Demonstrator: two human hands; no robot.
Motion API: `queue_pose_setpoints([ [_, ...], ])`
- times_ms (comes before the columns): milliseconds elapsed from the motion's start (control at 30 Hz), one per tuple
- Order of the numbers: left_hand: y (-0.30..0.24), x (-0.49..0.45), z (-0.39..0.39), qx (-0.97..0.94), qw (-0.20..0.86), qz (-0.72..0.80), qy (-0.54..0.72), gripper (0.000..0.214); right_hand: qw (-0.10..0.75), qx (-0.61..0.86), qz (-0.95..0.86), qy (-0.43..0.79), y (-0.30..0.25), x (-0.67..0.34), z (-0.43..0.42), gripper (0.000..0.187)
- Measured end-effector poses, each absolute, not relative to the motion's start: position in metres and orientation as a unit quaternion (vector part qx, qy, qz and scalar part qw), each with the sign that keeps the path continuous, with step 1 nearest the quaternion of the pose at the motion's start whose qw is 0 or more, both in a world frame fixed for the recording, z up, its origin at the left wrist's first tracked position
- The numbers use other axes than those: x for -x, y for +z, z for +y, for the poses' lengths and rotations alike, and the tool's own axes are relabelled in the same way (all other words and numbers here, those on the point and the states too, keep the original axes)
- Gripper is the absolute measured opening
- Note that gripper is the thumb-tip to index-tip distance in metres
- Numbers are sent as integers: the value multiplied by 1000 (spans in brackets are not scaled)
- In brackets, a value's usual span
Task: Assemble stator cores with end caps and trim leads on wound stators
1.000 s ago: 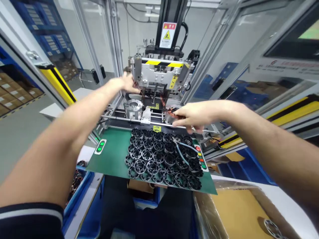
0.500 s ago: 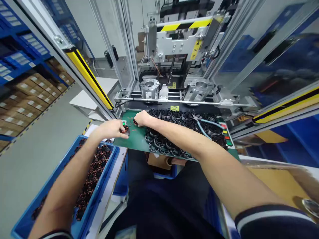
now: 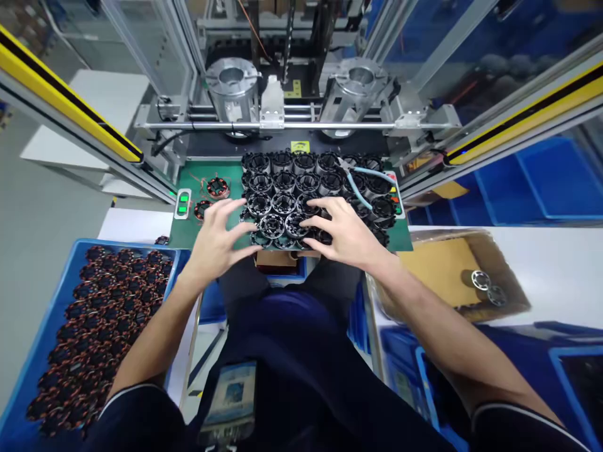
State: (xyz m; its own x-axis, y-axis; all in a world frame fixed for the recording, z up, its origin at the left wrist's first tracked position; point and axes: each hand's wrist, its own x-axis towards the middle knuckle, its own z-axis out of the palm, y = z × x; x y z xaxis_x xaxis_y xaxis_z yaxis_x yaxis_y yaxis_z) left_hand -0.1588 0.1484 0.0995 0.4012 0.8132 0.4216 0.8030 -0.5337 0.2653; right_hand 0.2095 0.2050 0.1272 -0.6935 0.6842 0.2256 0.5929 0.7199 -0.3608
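Observation:
Rows of black-and-silver ring-shaped motor cores (image 3: 283,204) stand close together on the green mat (image 3: 181,235). At the left side of the front rows is my left hand (image 3: 217,235), fingers spread and curved, with nothing visibly gripped. My right hand (image 3: 343,232) reaches over the front cores from the right, its fingers apart and also holding nothing I can see. Whether fingertips touch the cores, I cannot tell. Beyond my left hand lie two copper-wound stators, a farther one (image 3: 217,187) with loose wire and a nearer one (image 3: 201,209). Cutting pliers (image 3: 362,182) with light-blue handles rest on the cores.
A blue bin (image 3: 78,257) of copper-wound stators stands at the left. Behind the mat is a machine with two metal cylinders (image 3: 232,88). Button panels (image 3: 183,204) flank the mat. At the right is a cardboard box (image 3: 443,270) with two metal rings.
Both hands have left the copper-wound pieces at the mat's left. My right hand moved right over the cores; my left moved to their left side. The view has tilted down.

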Motion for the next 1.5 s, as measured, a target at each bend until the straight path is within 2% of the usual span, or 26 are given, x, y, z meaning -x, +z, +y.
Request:
queue_pose_setpoints([
  [133, 81, 124, 166, -870, 15, 437, 227, 26, 188, 333, -912, 152, 100, -200, 209, 15],
  [200, 76, 124, 173, -870, 18, 423, 251, 19, 205, 330, -907, 164, 97, -195, 214, 8],
  [333, 88, 128, 161, -810, 70, 441, 379, 20, 280, 348, -870, 206, 115, -198, 205, 21],
  [467, 118, 112, 131, -661, 258, 407, 575, 28, 414, 312, -726, 453, 159, -200, 188, 33],
  [533, 129, 103, 120, -591, 312, 379, 640, 31, 436, 281, -648, 558, 180, -196, 184, 34],
  [667, 136, 98, 108, -541, 363, 375, 660, 30, 423, 255, -556, 669, 198, -188, 181, 35],
  [800, 132, 101, 103, -543, 359, 392, 650, 31, 417, 226, -503, 722, 197, -186, 177, 31],
  [1033, 133, 100, 97, -563, 343, 406, 633, 29, 387, 235, -520, 724, 200, -191, 177, 71],
  [1200, 128, 103, 97, -571, 334, 434, 611, 37, 355, 237, -544, 722, 200, -197, 178, 82],
  [1500, 118, 106, 95, -542, 350, 462, 609, 39, 348, 207, -530, 745, 190, -199, 178, 75],
])
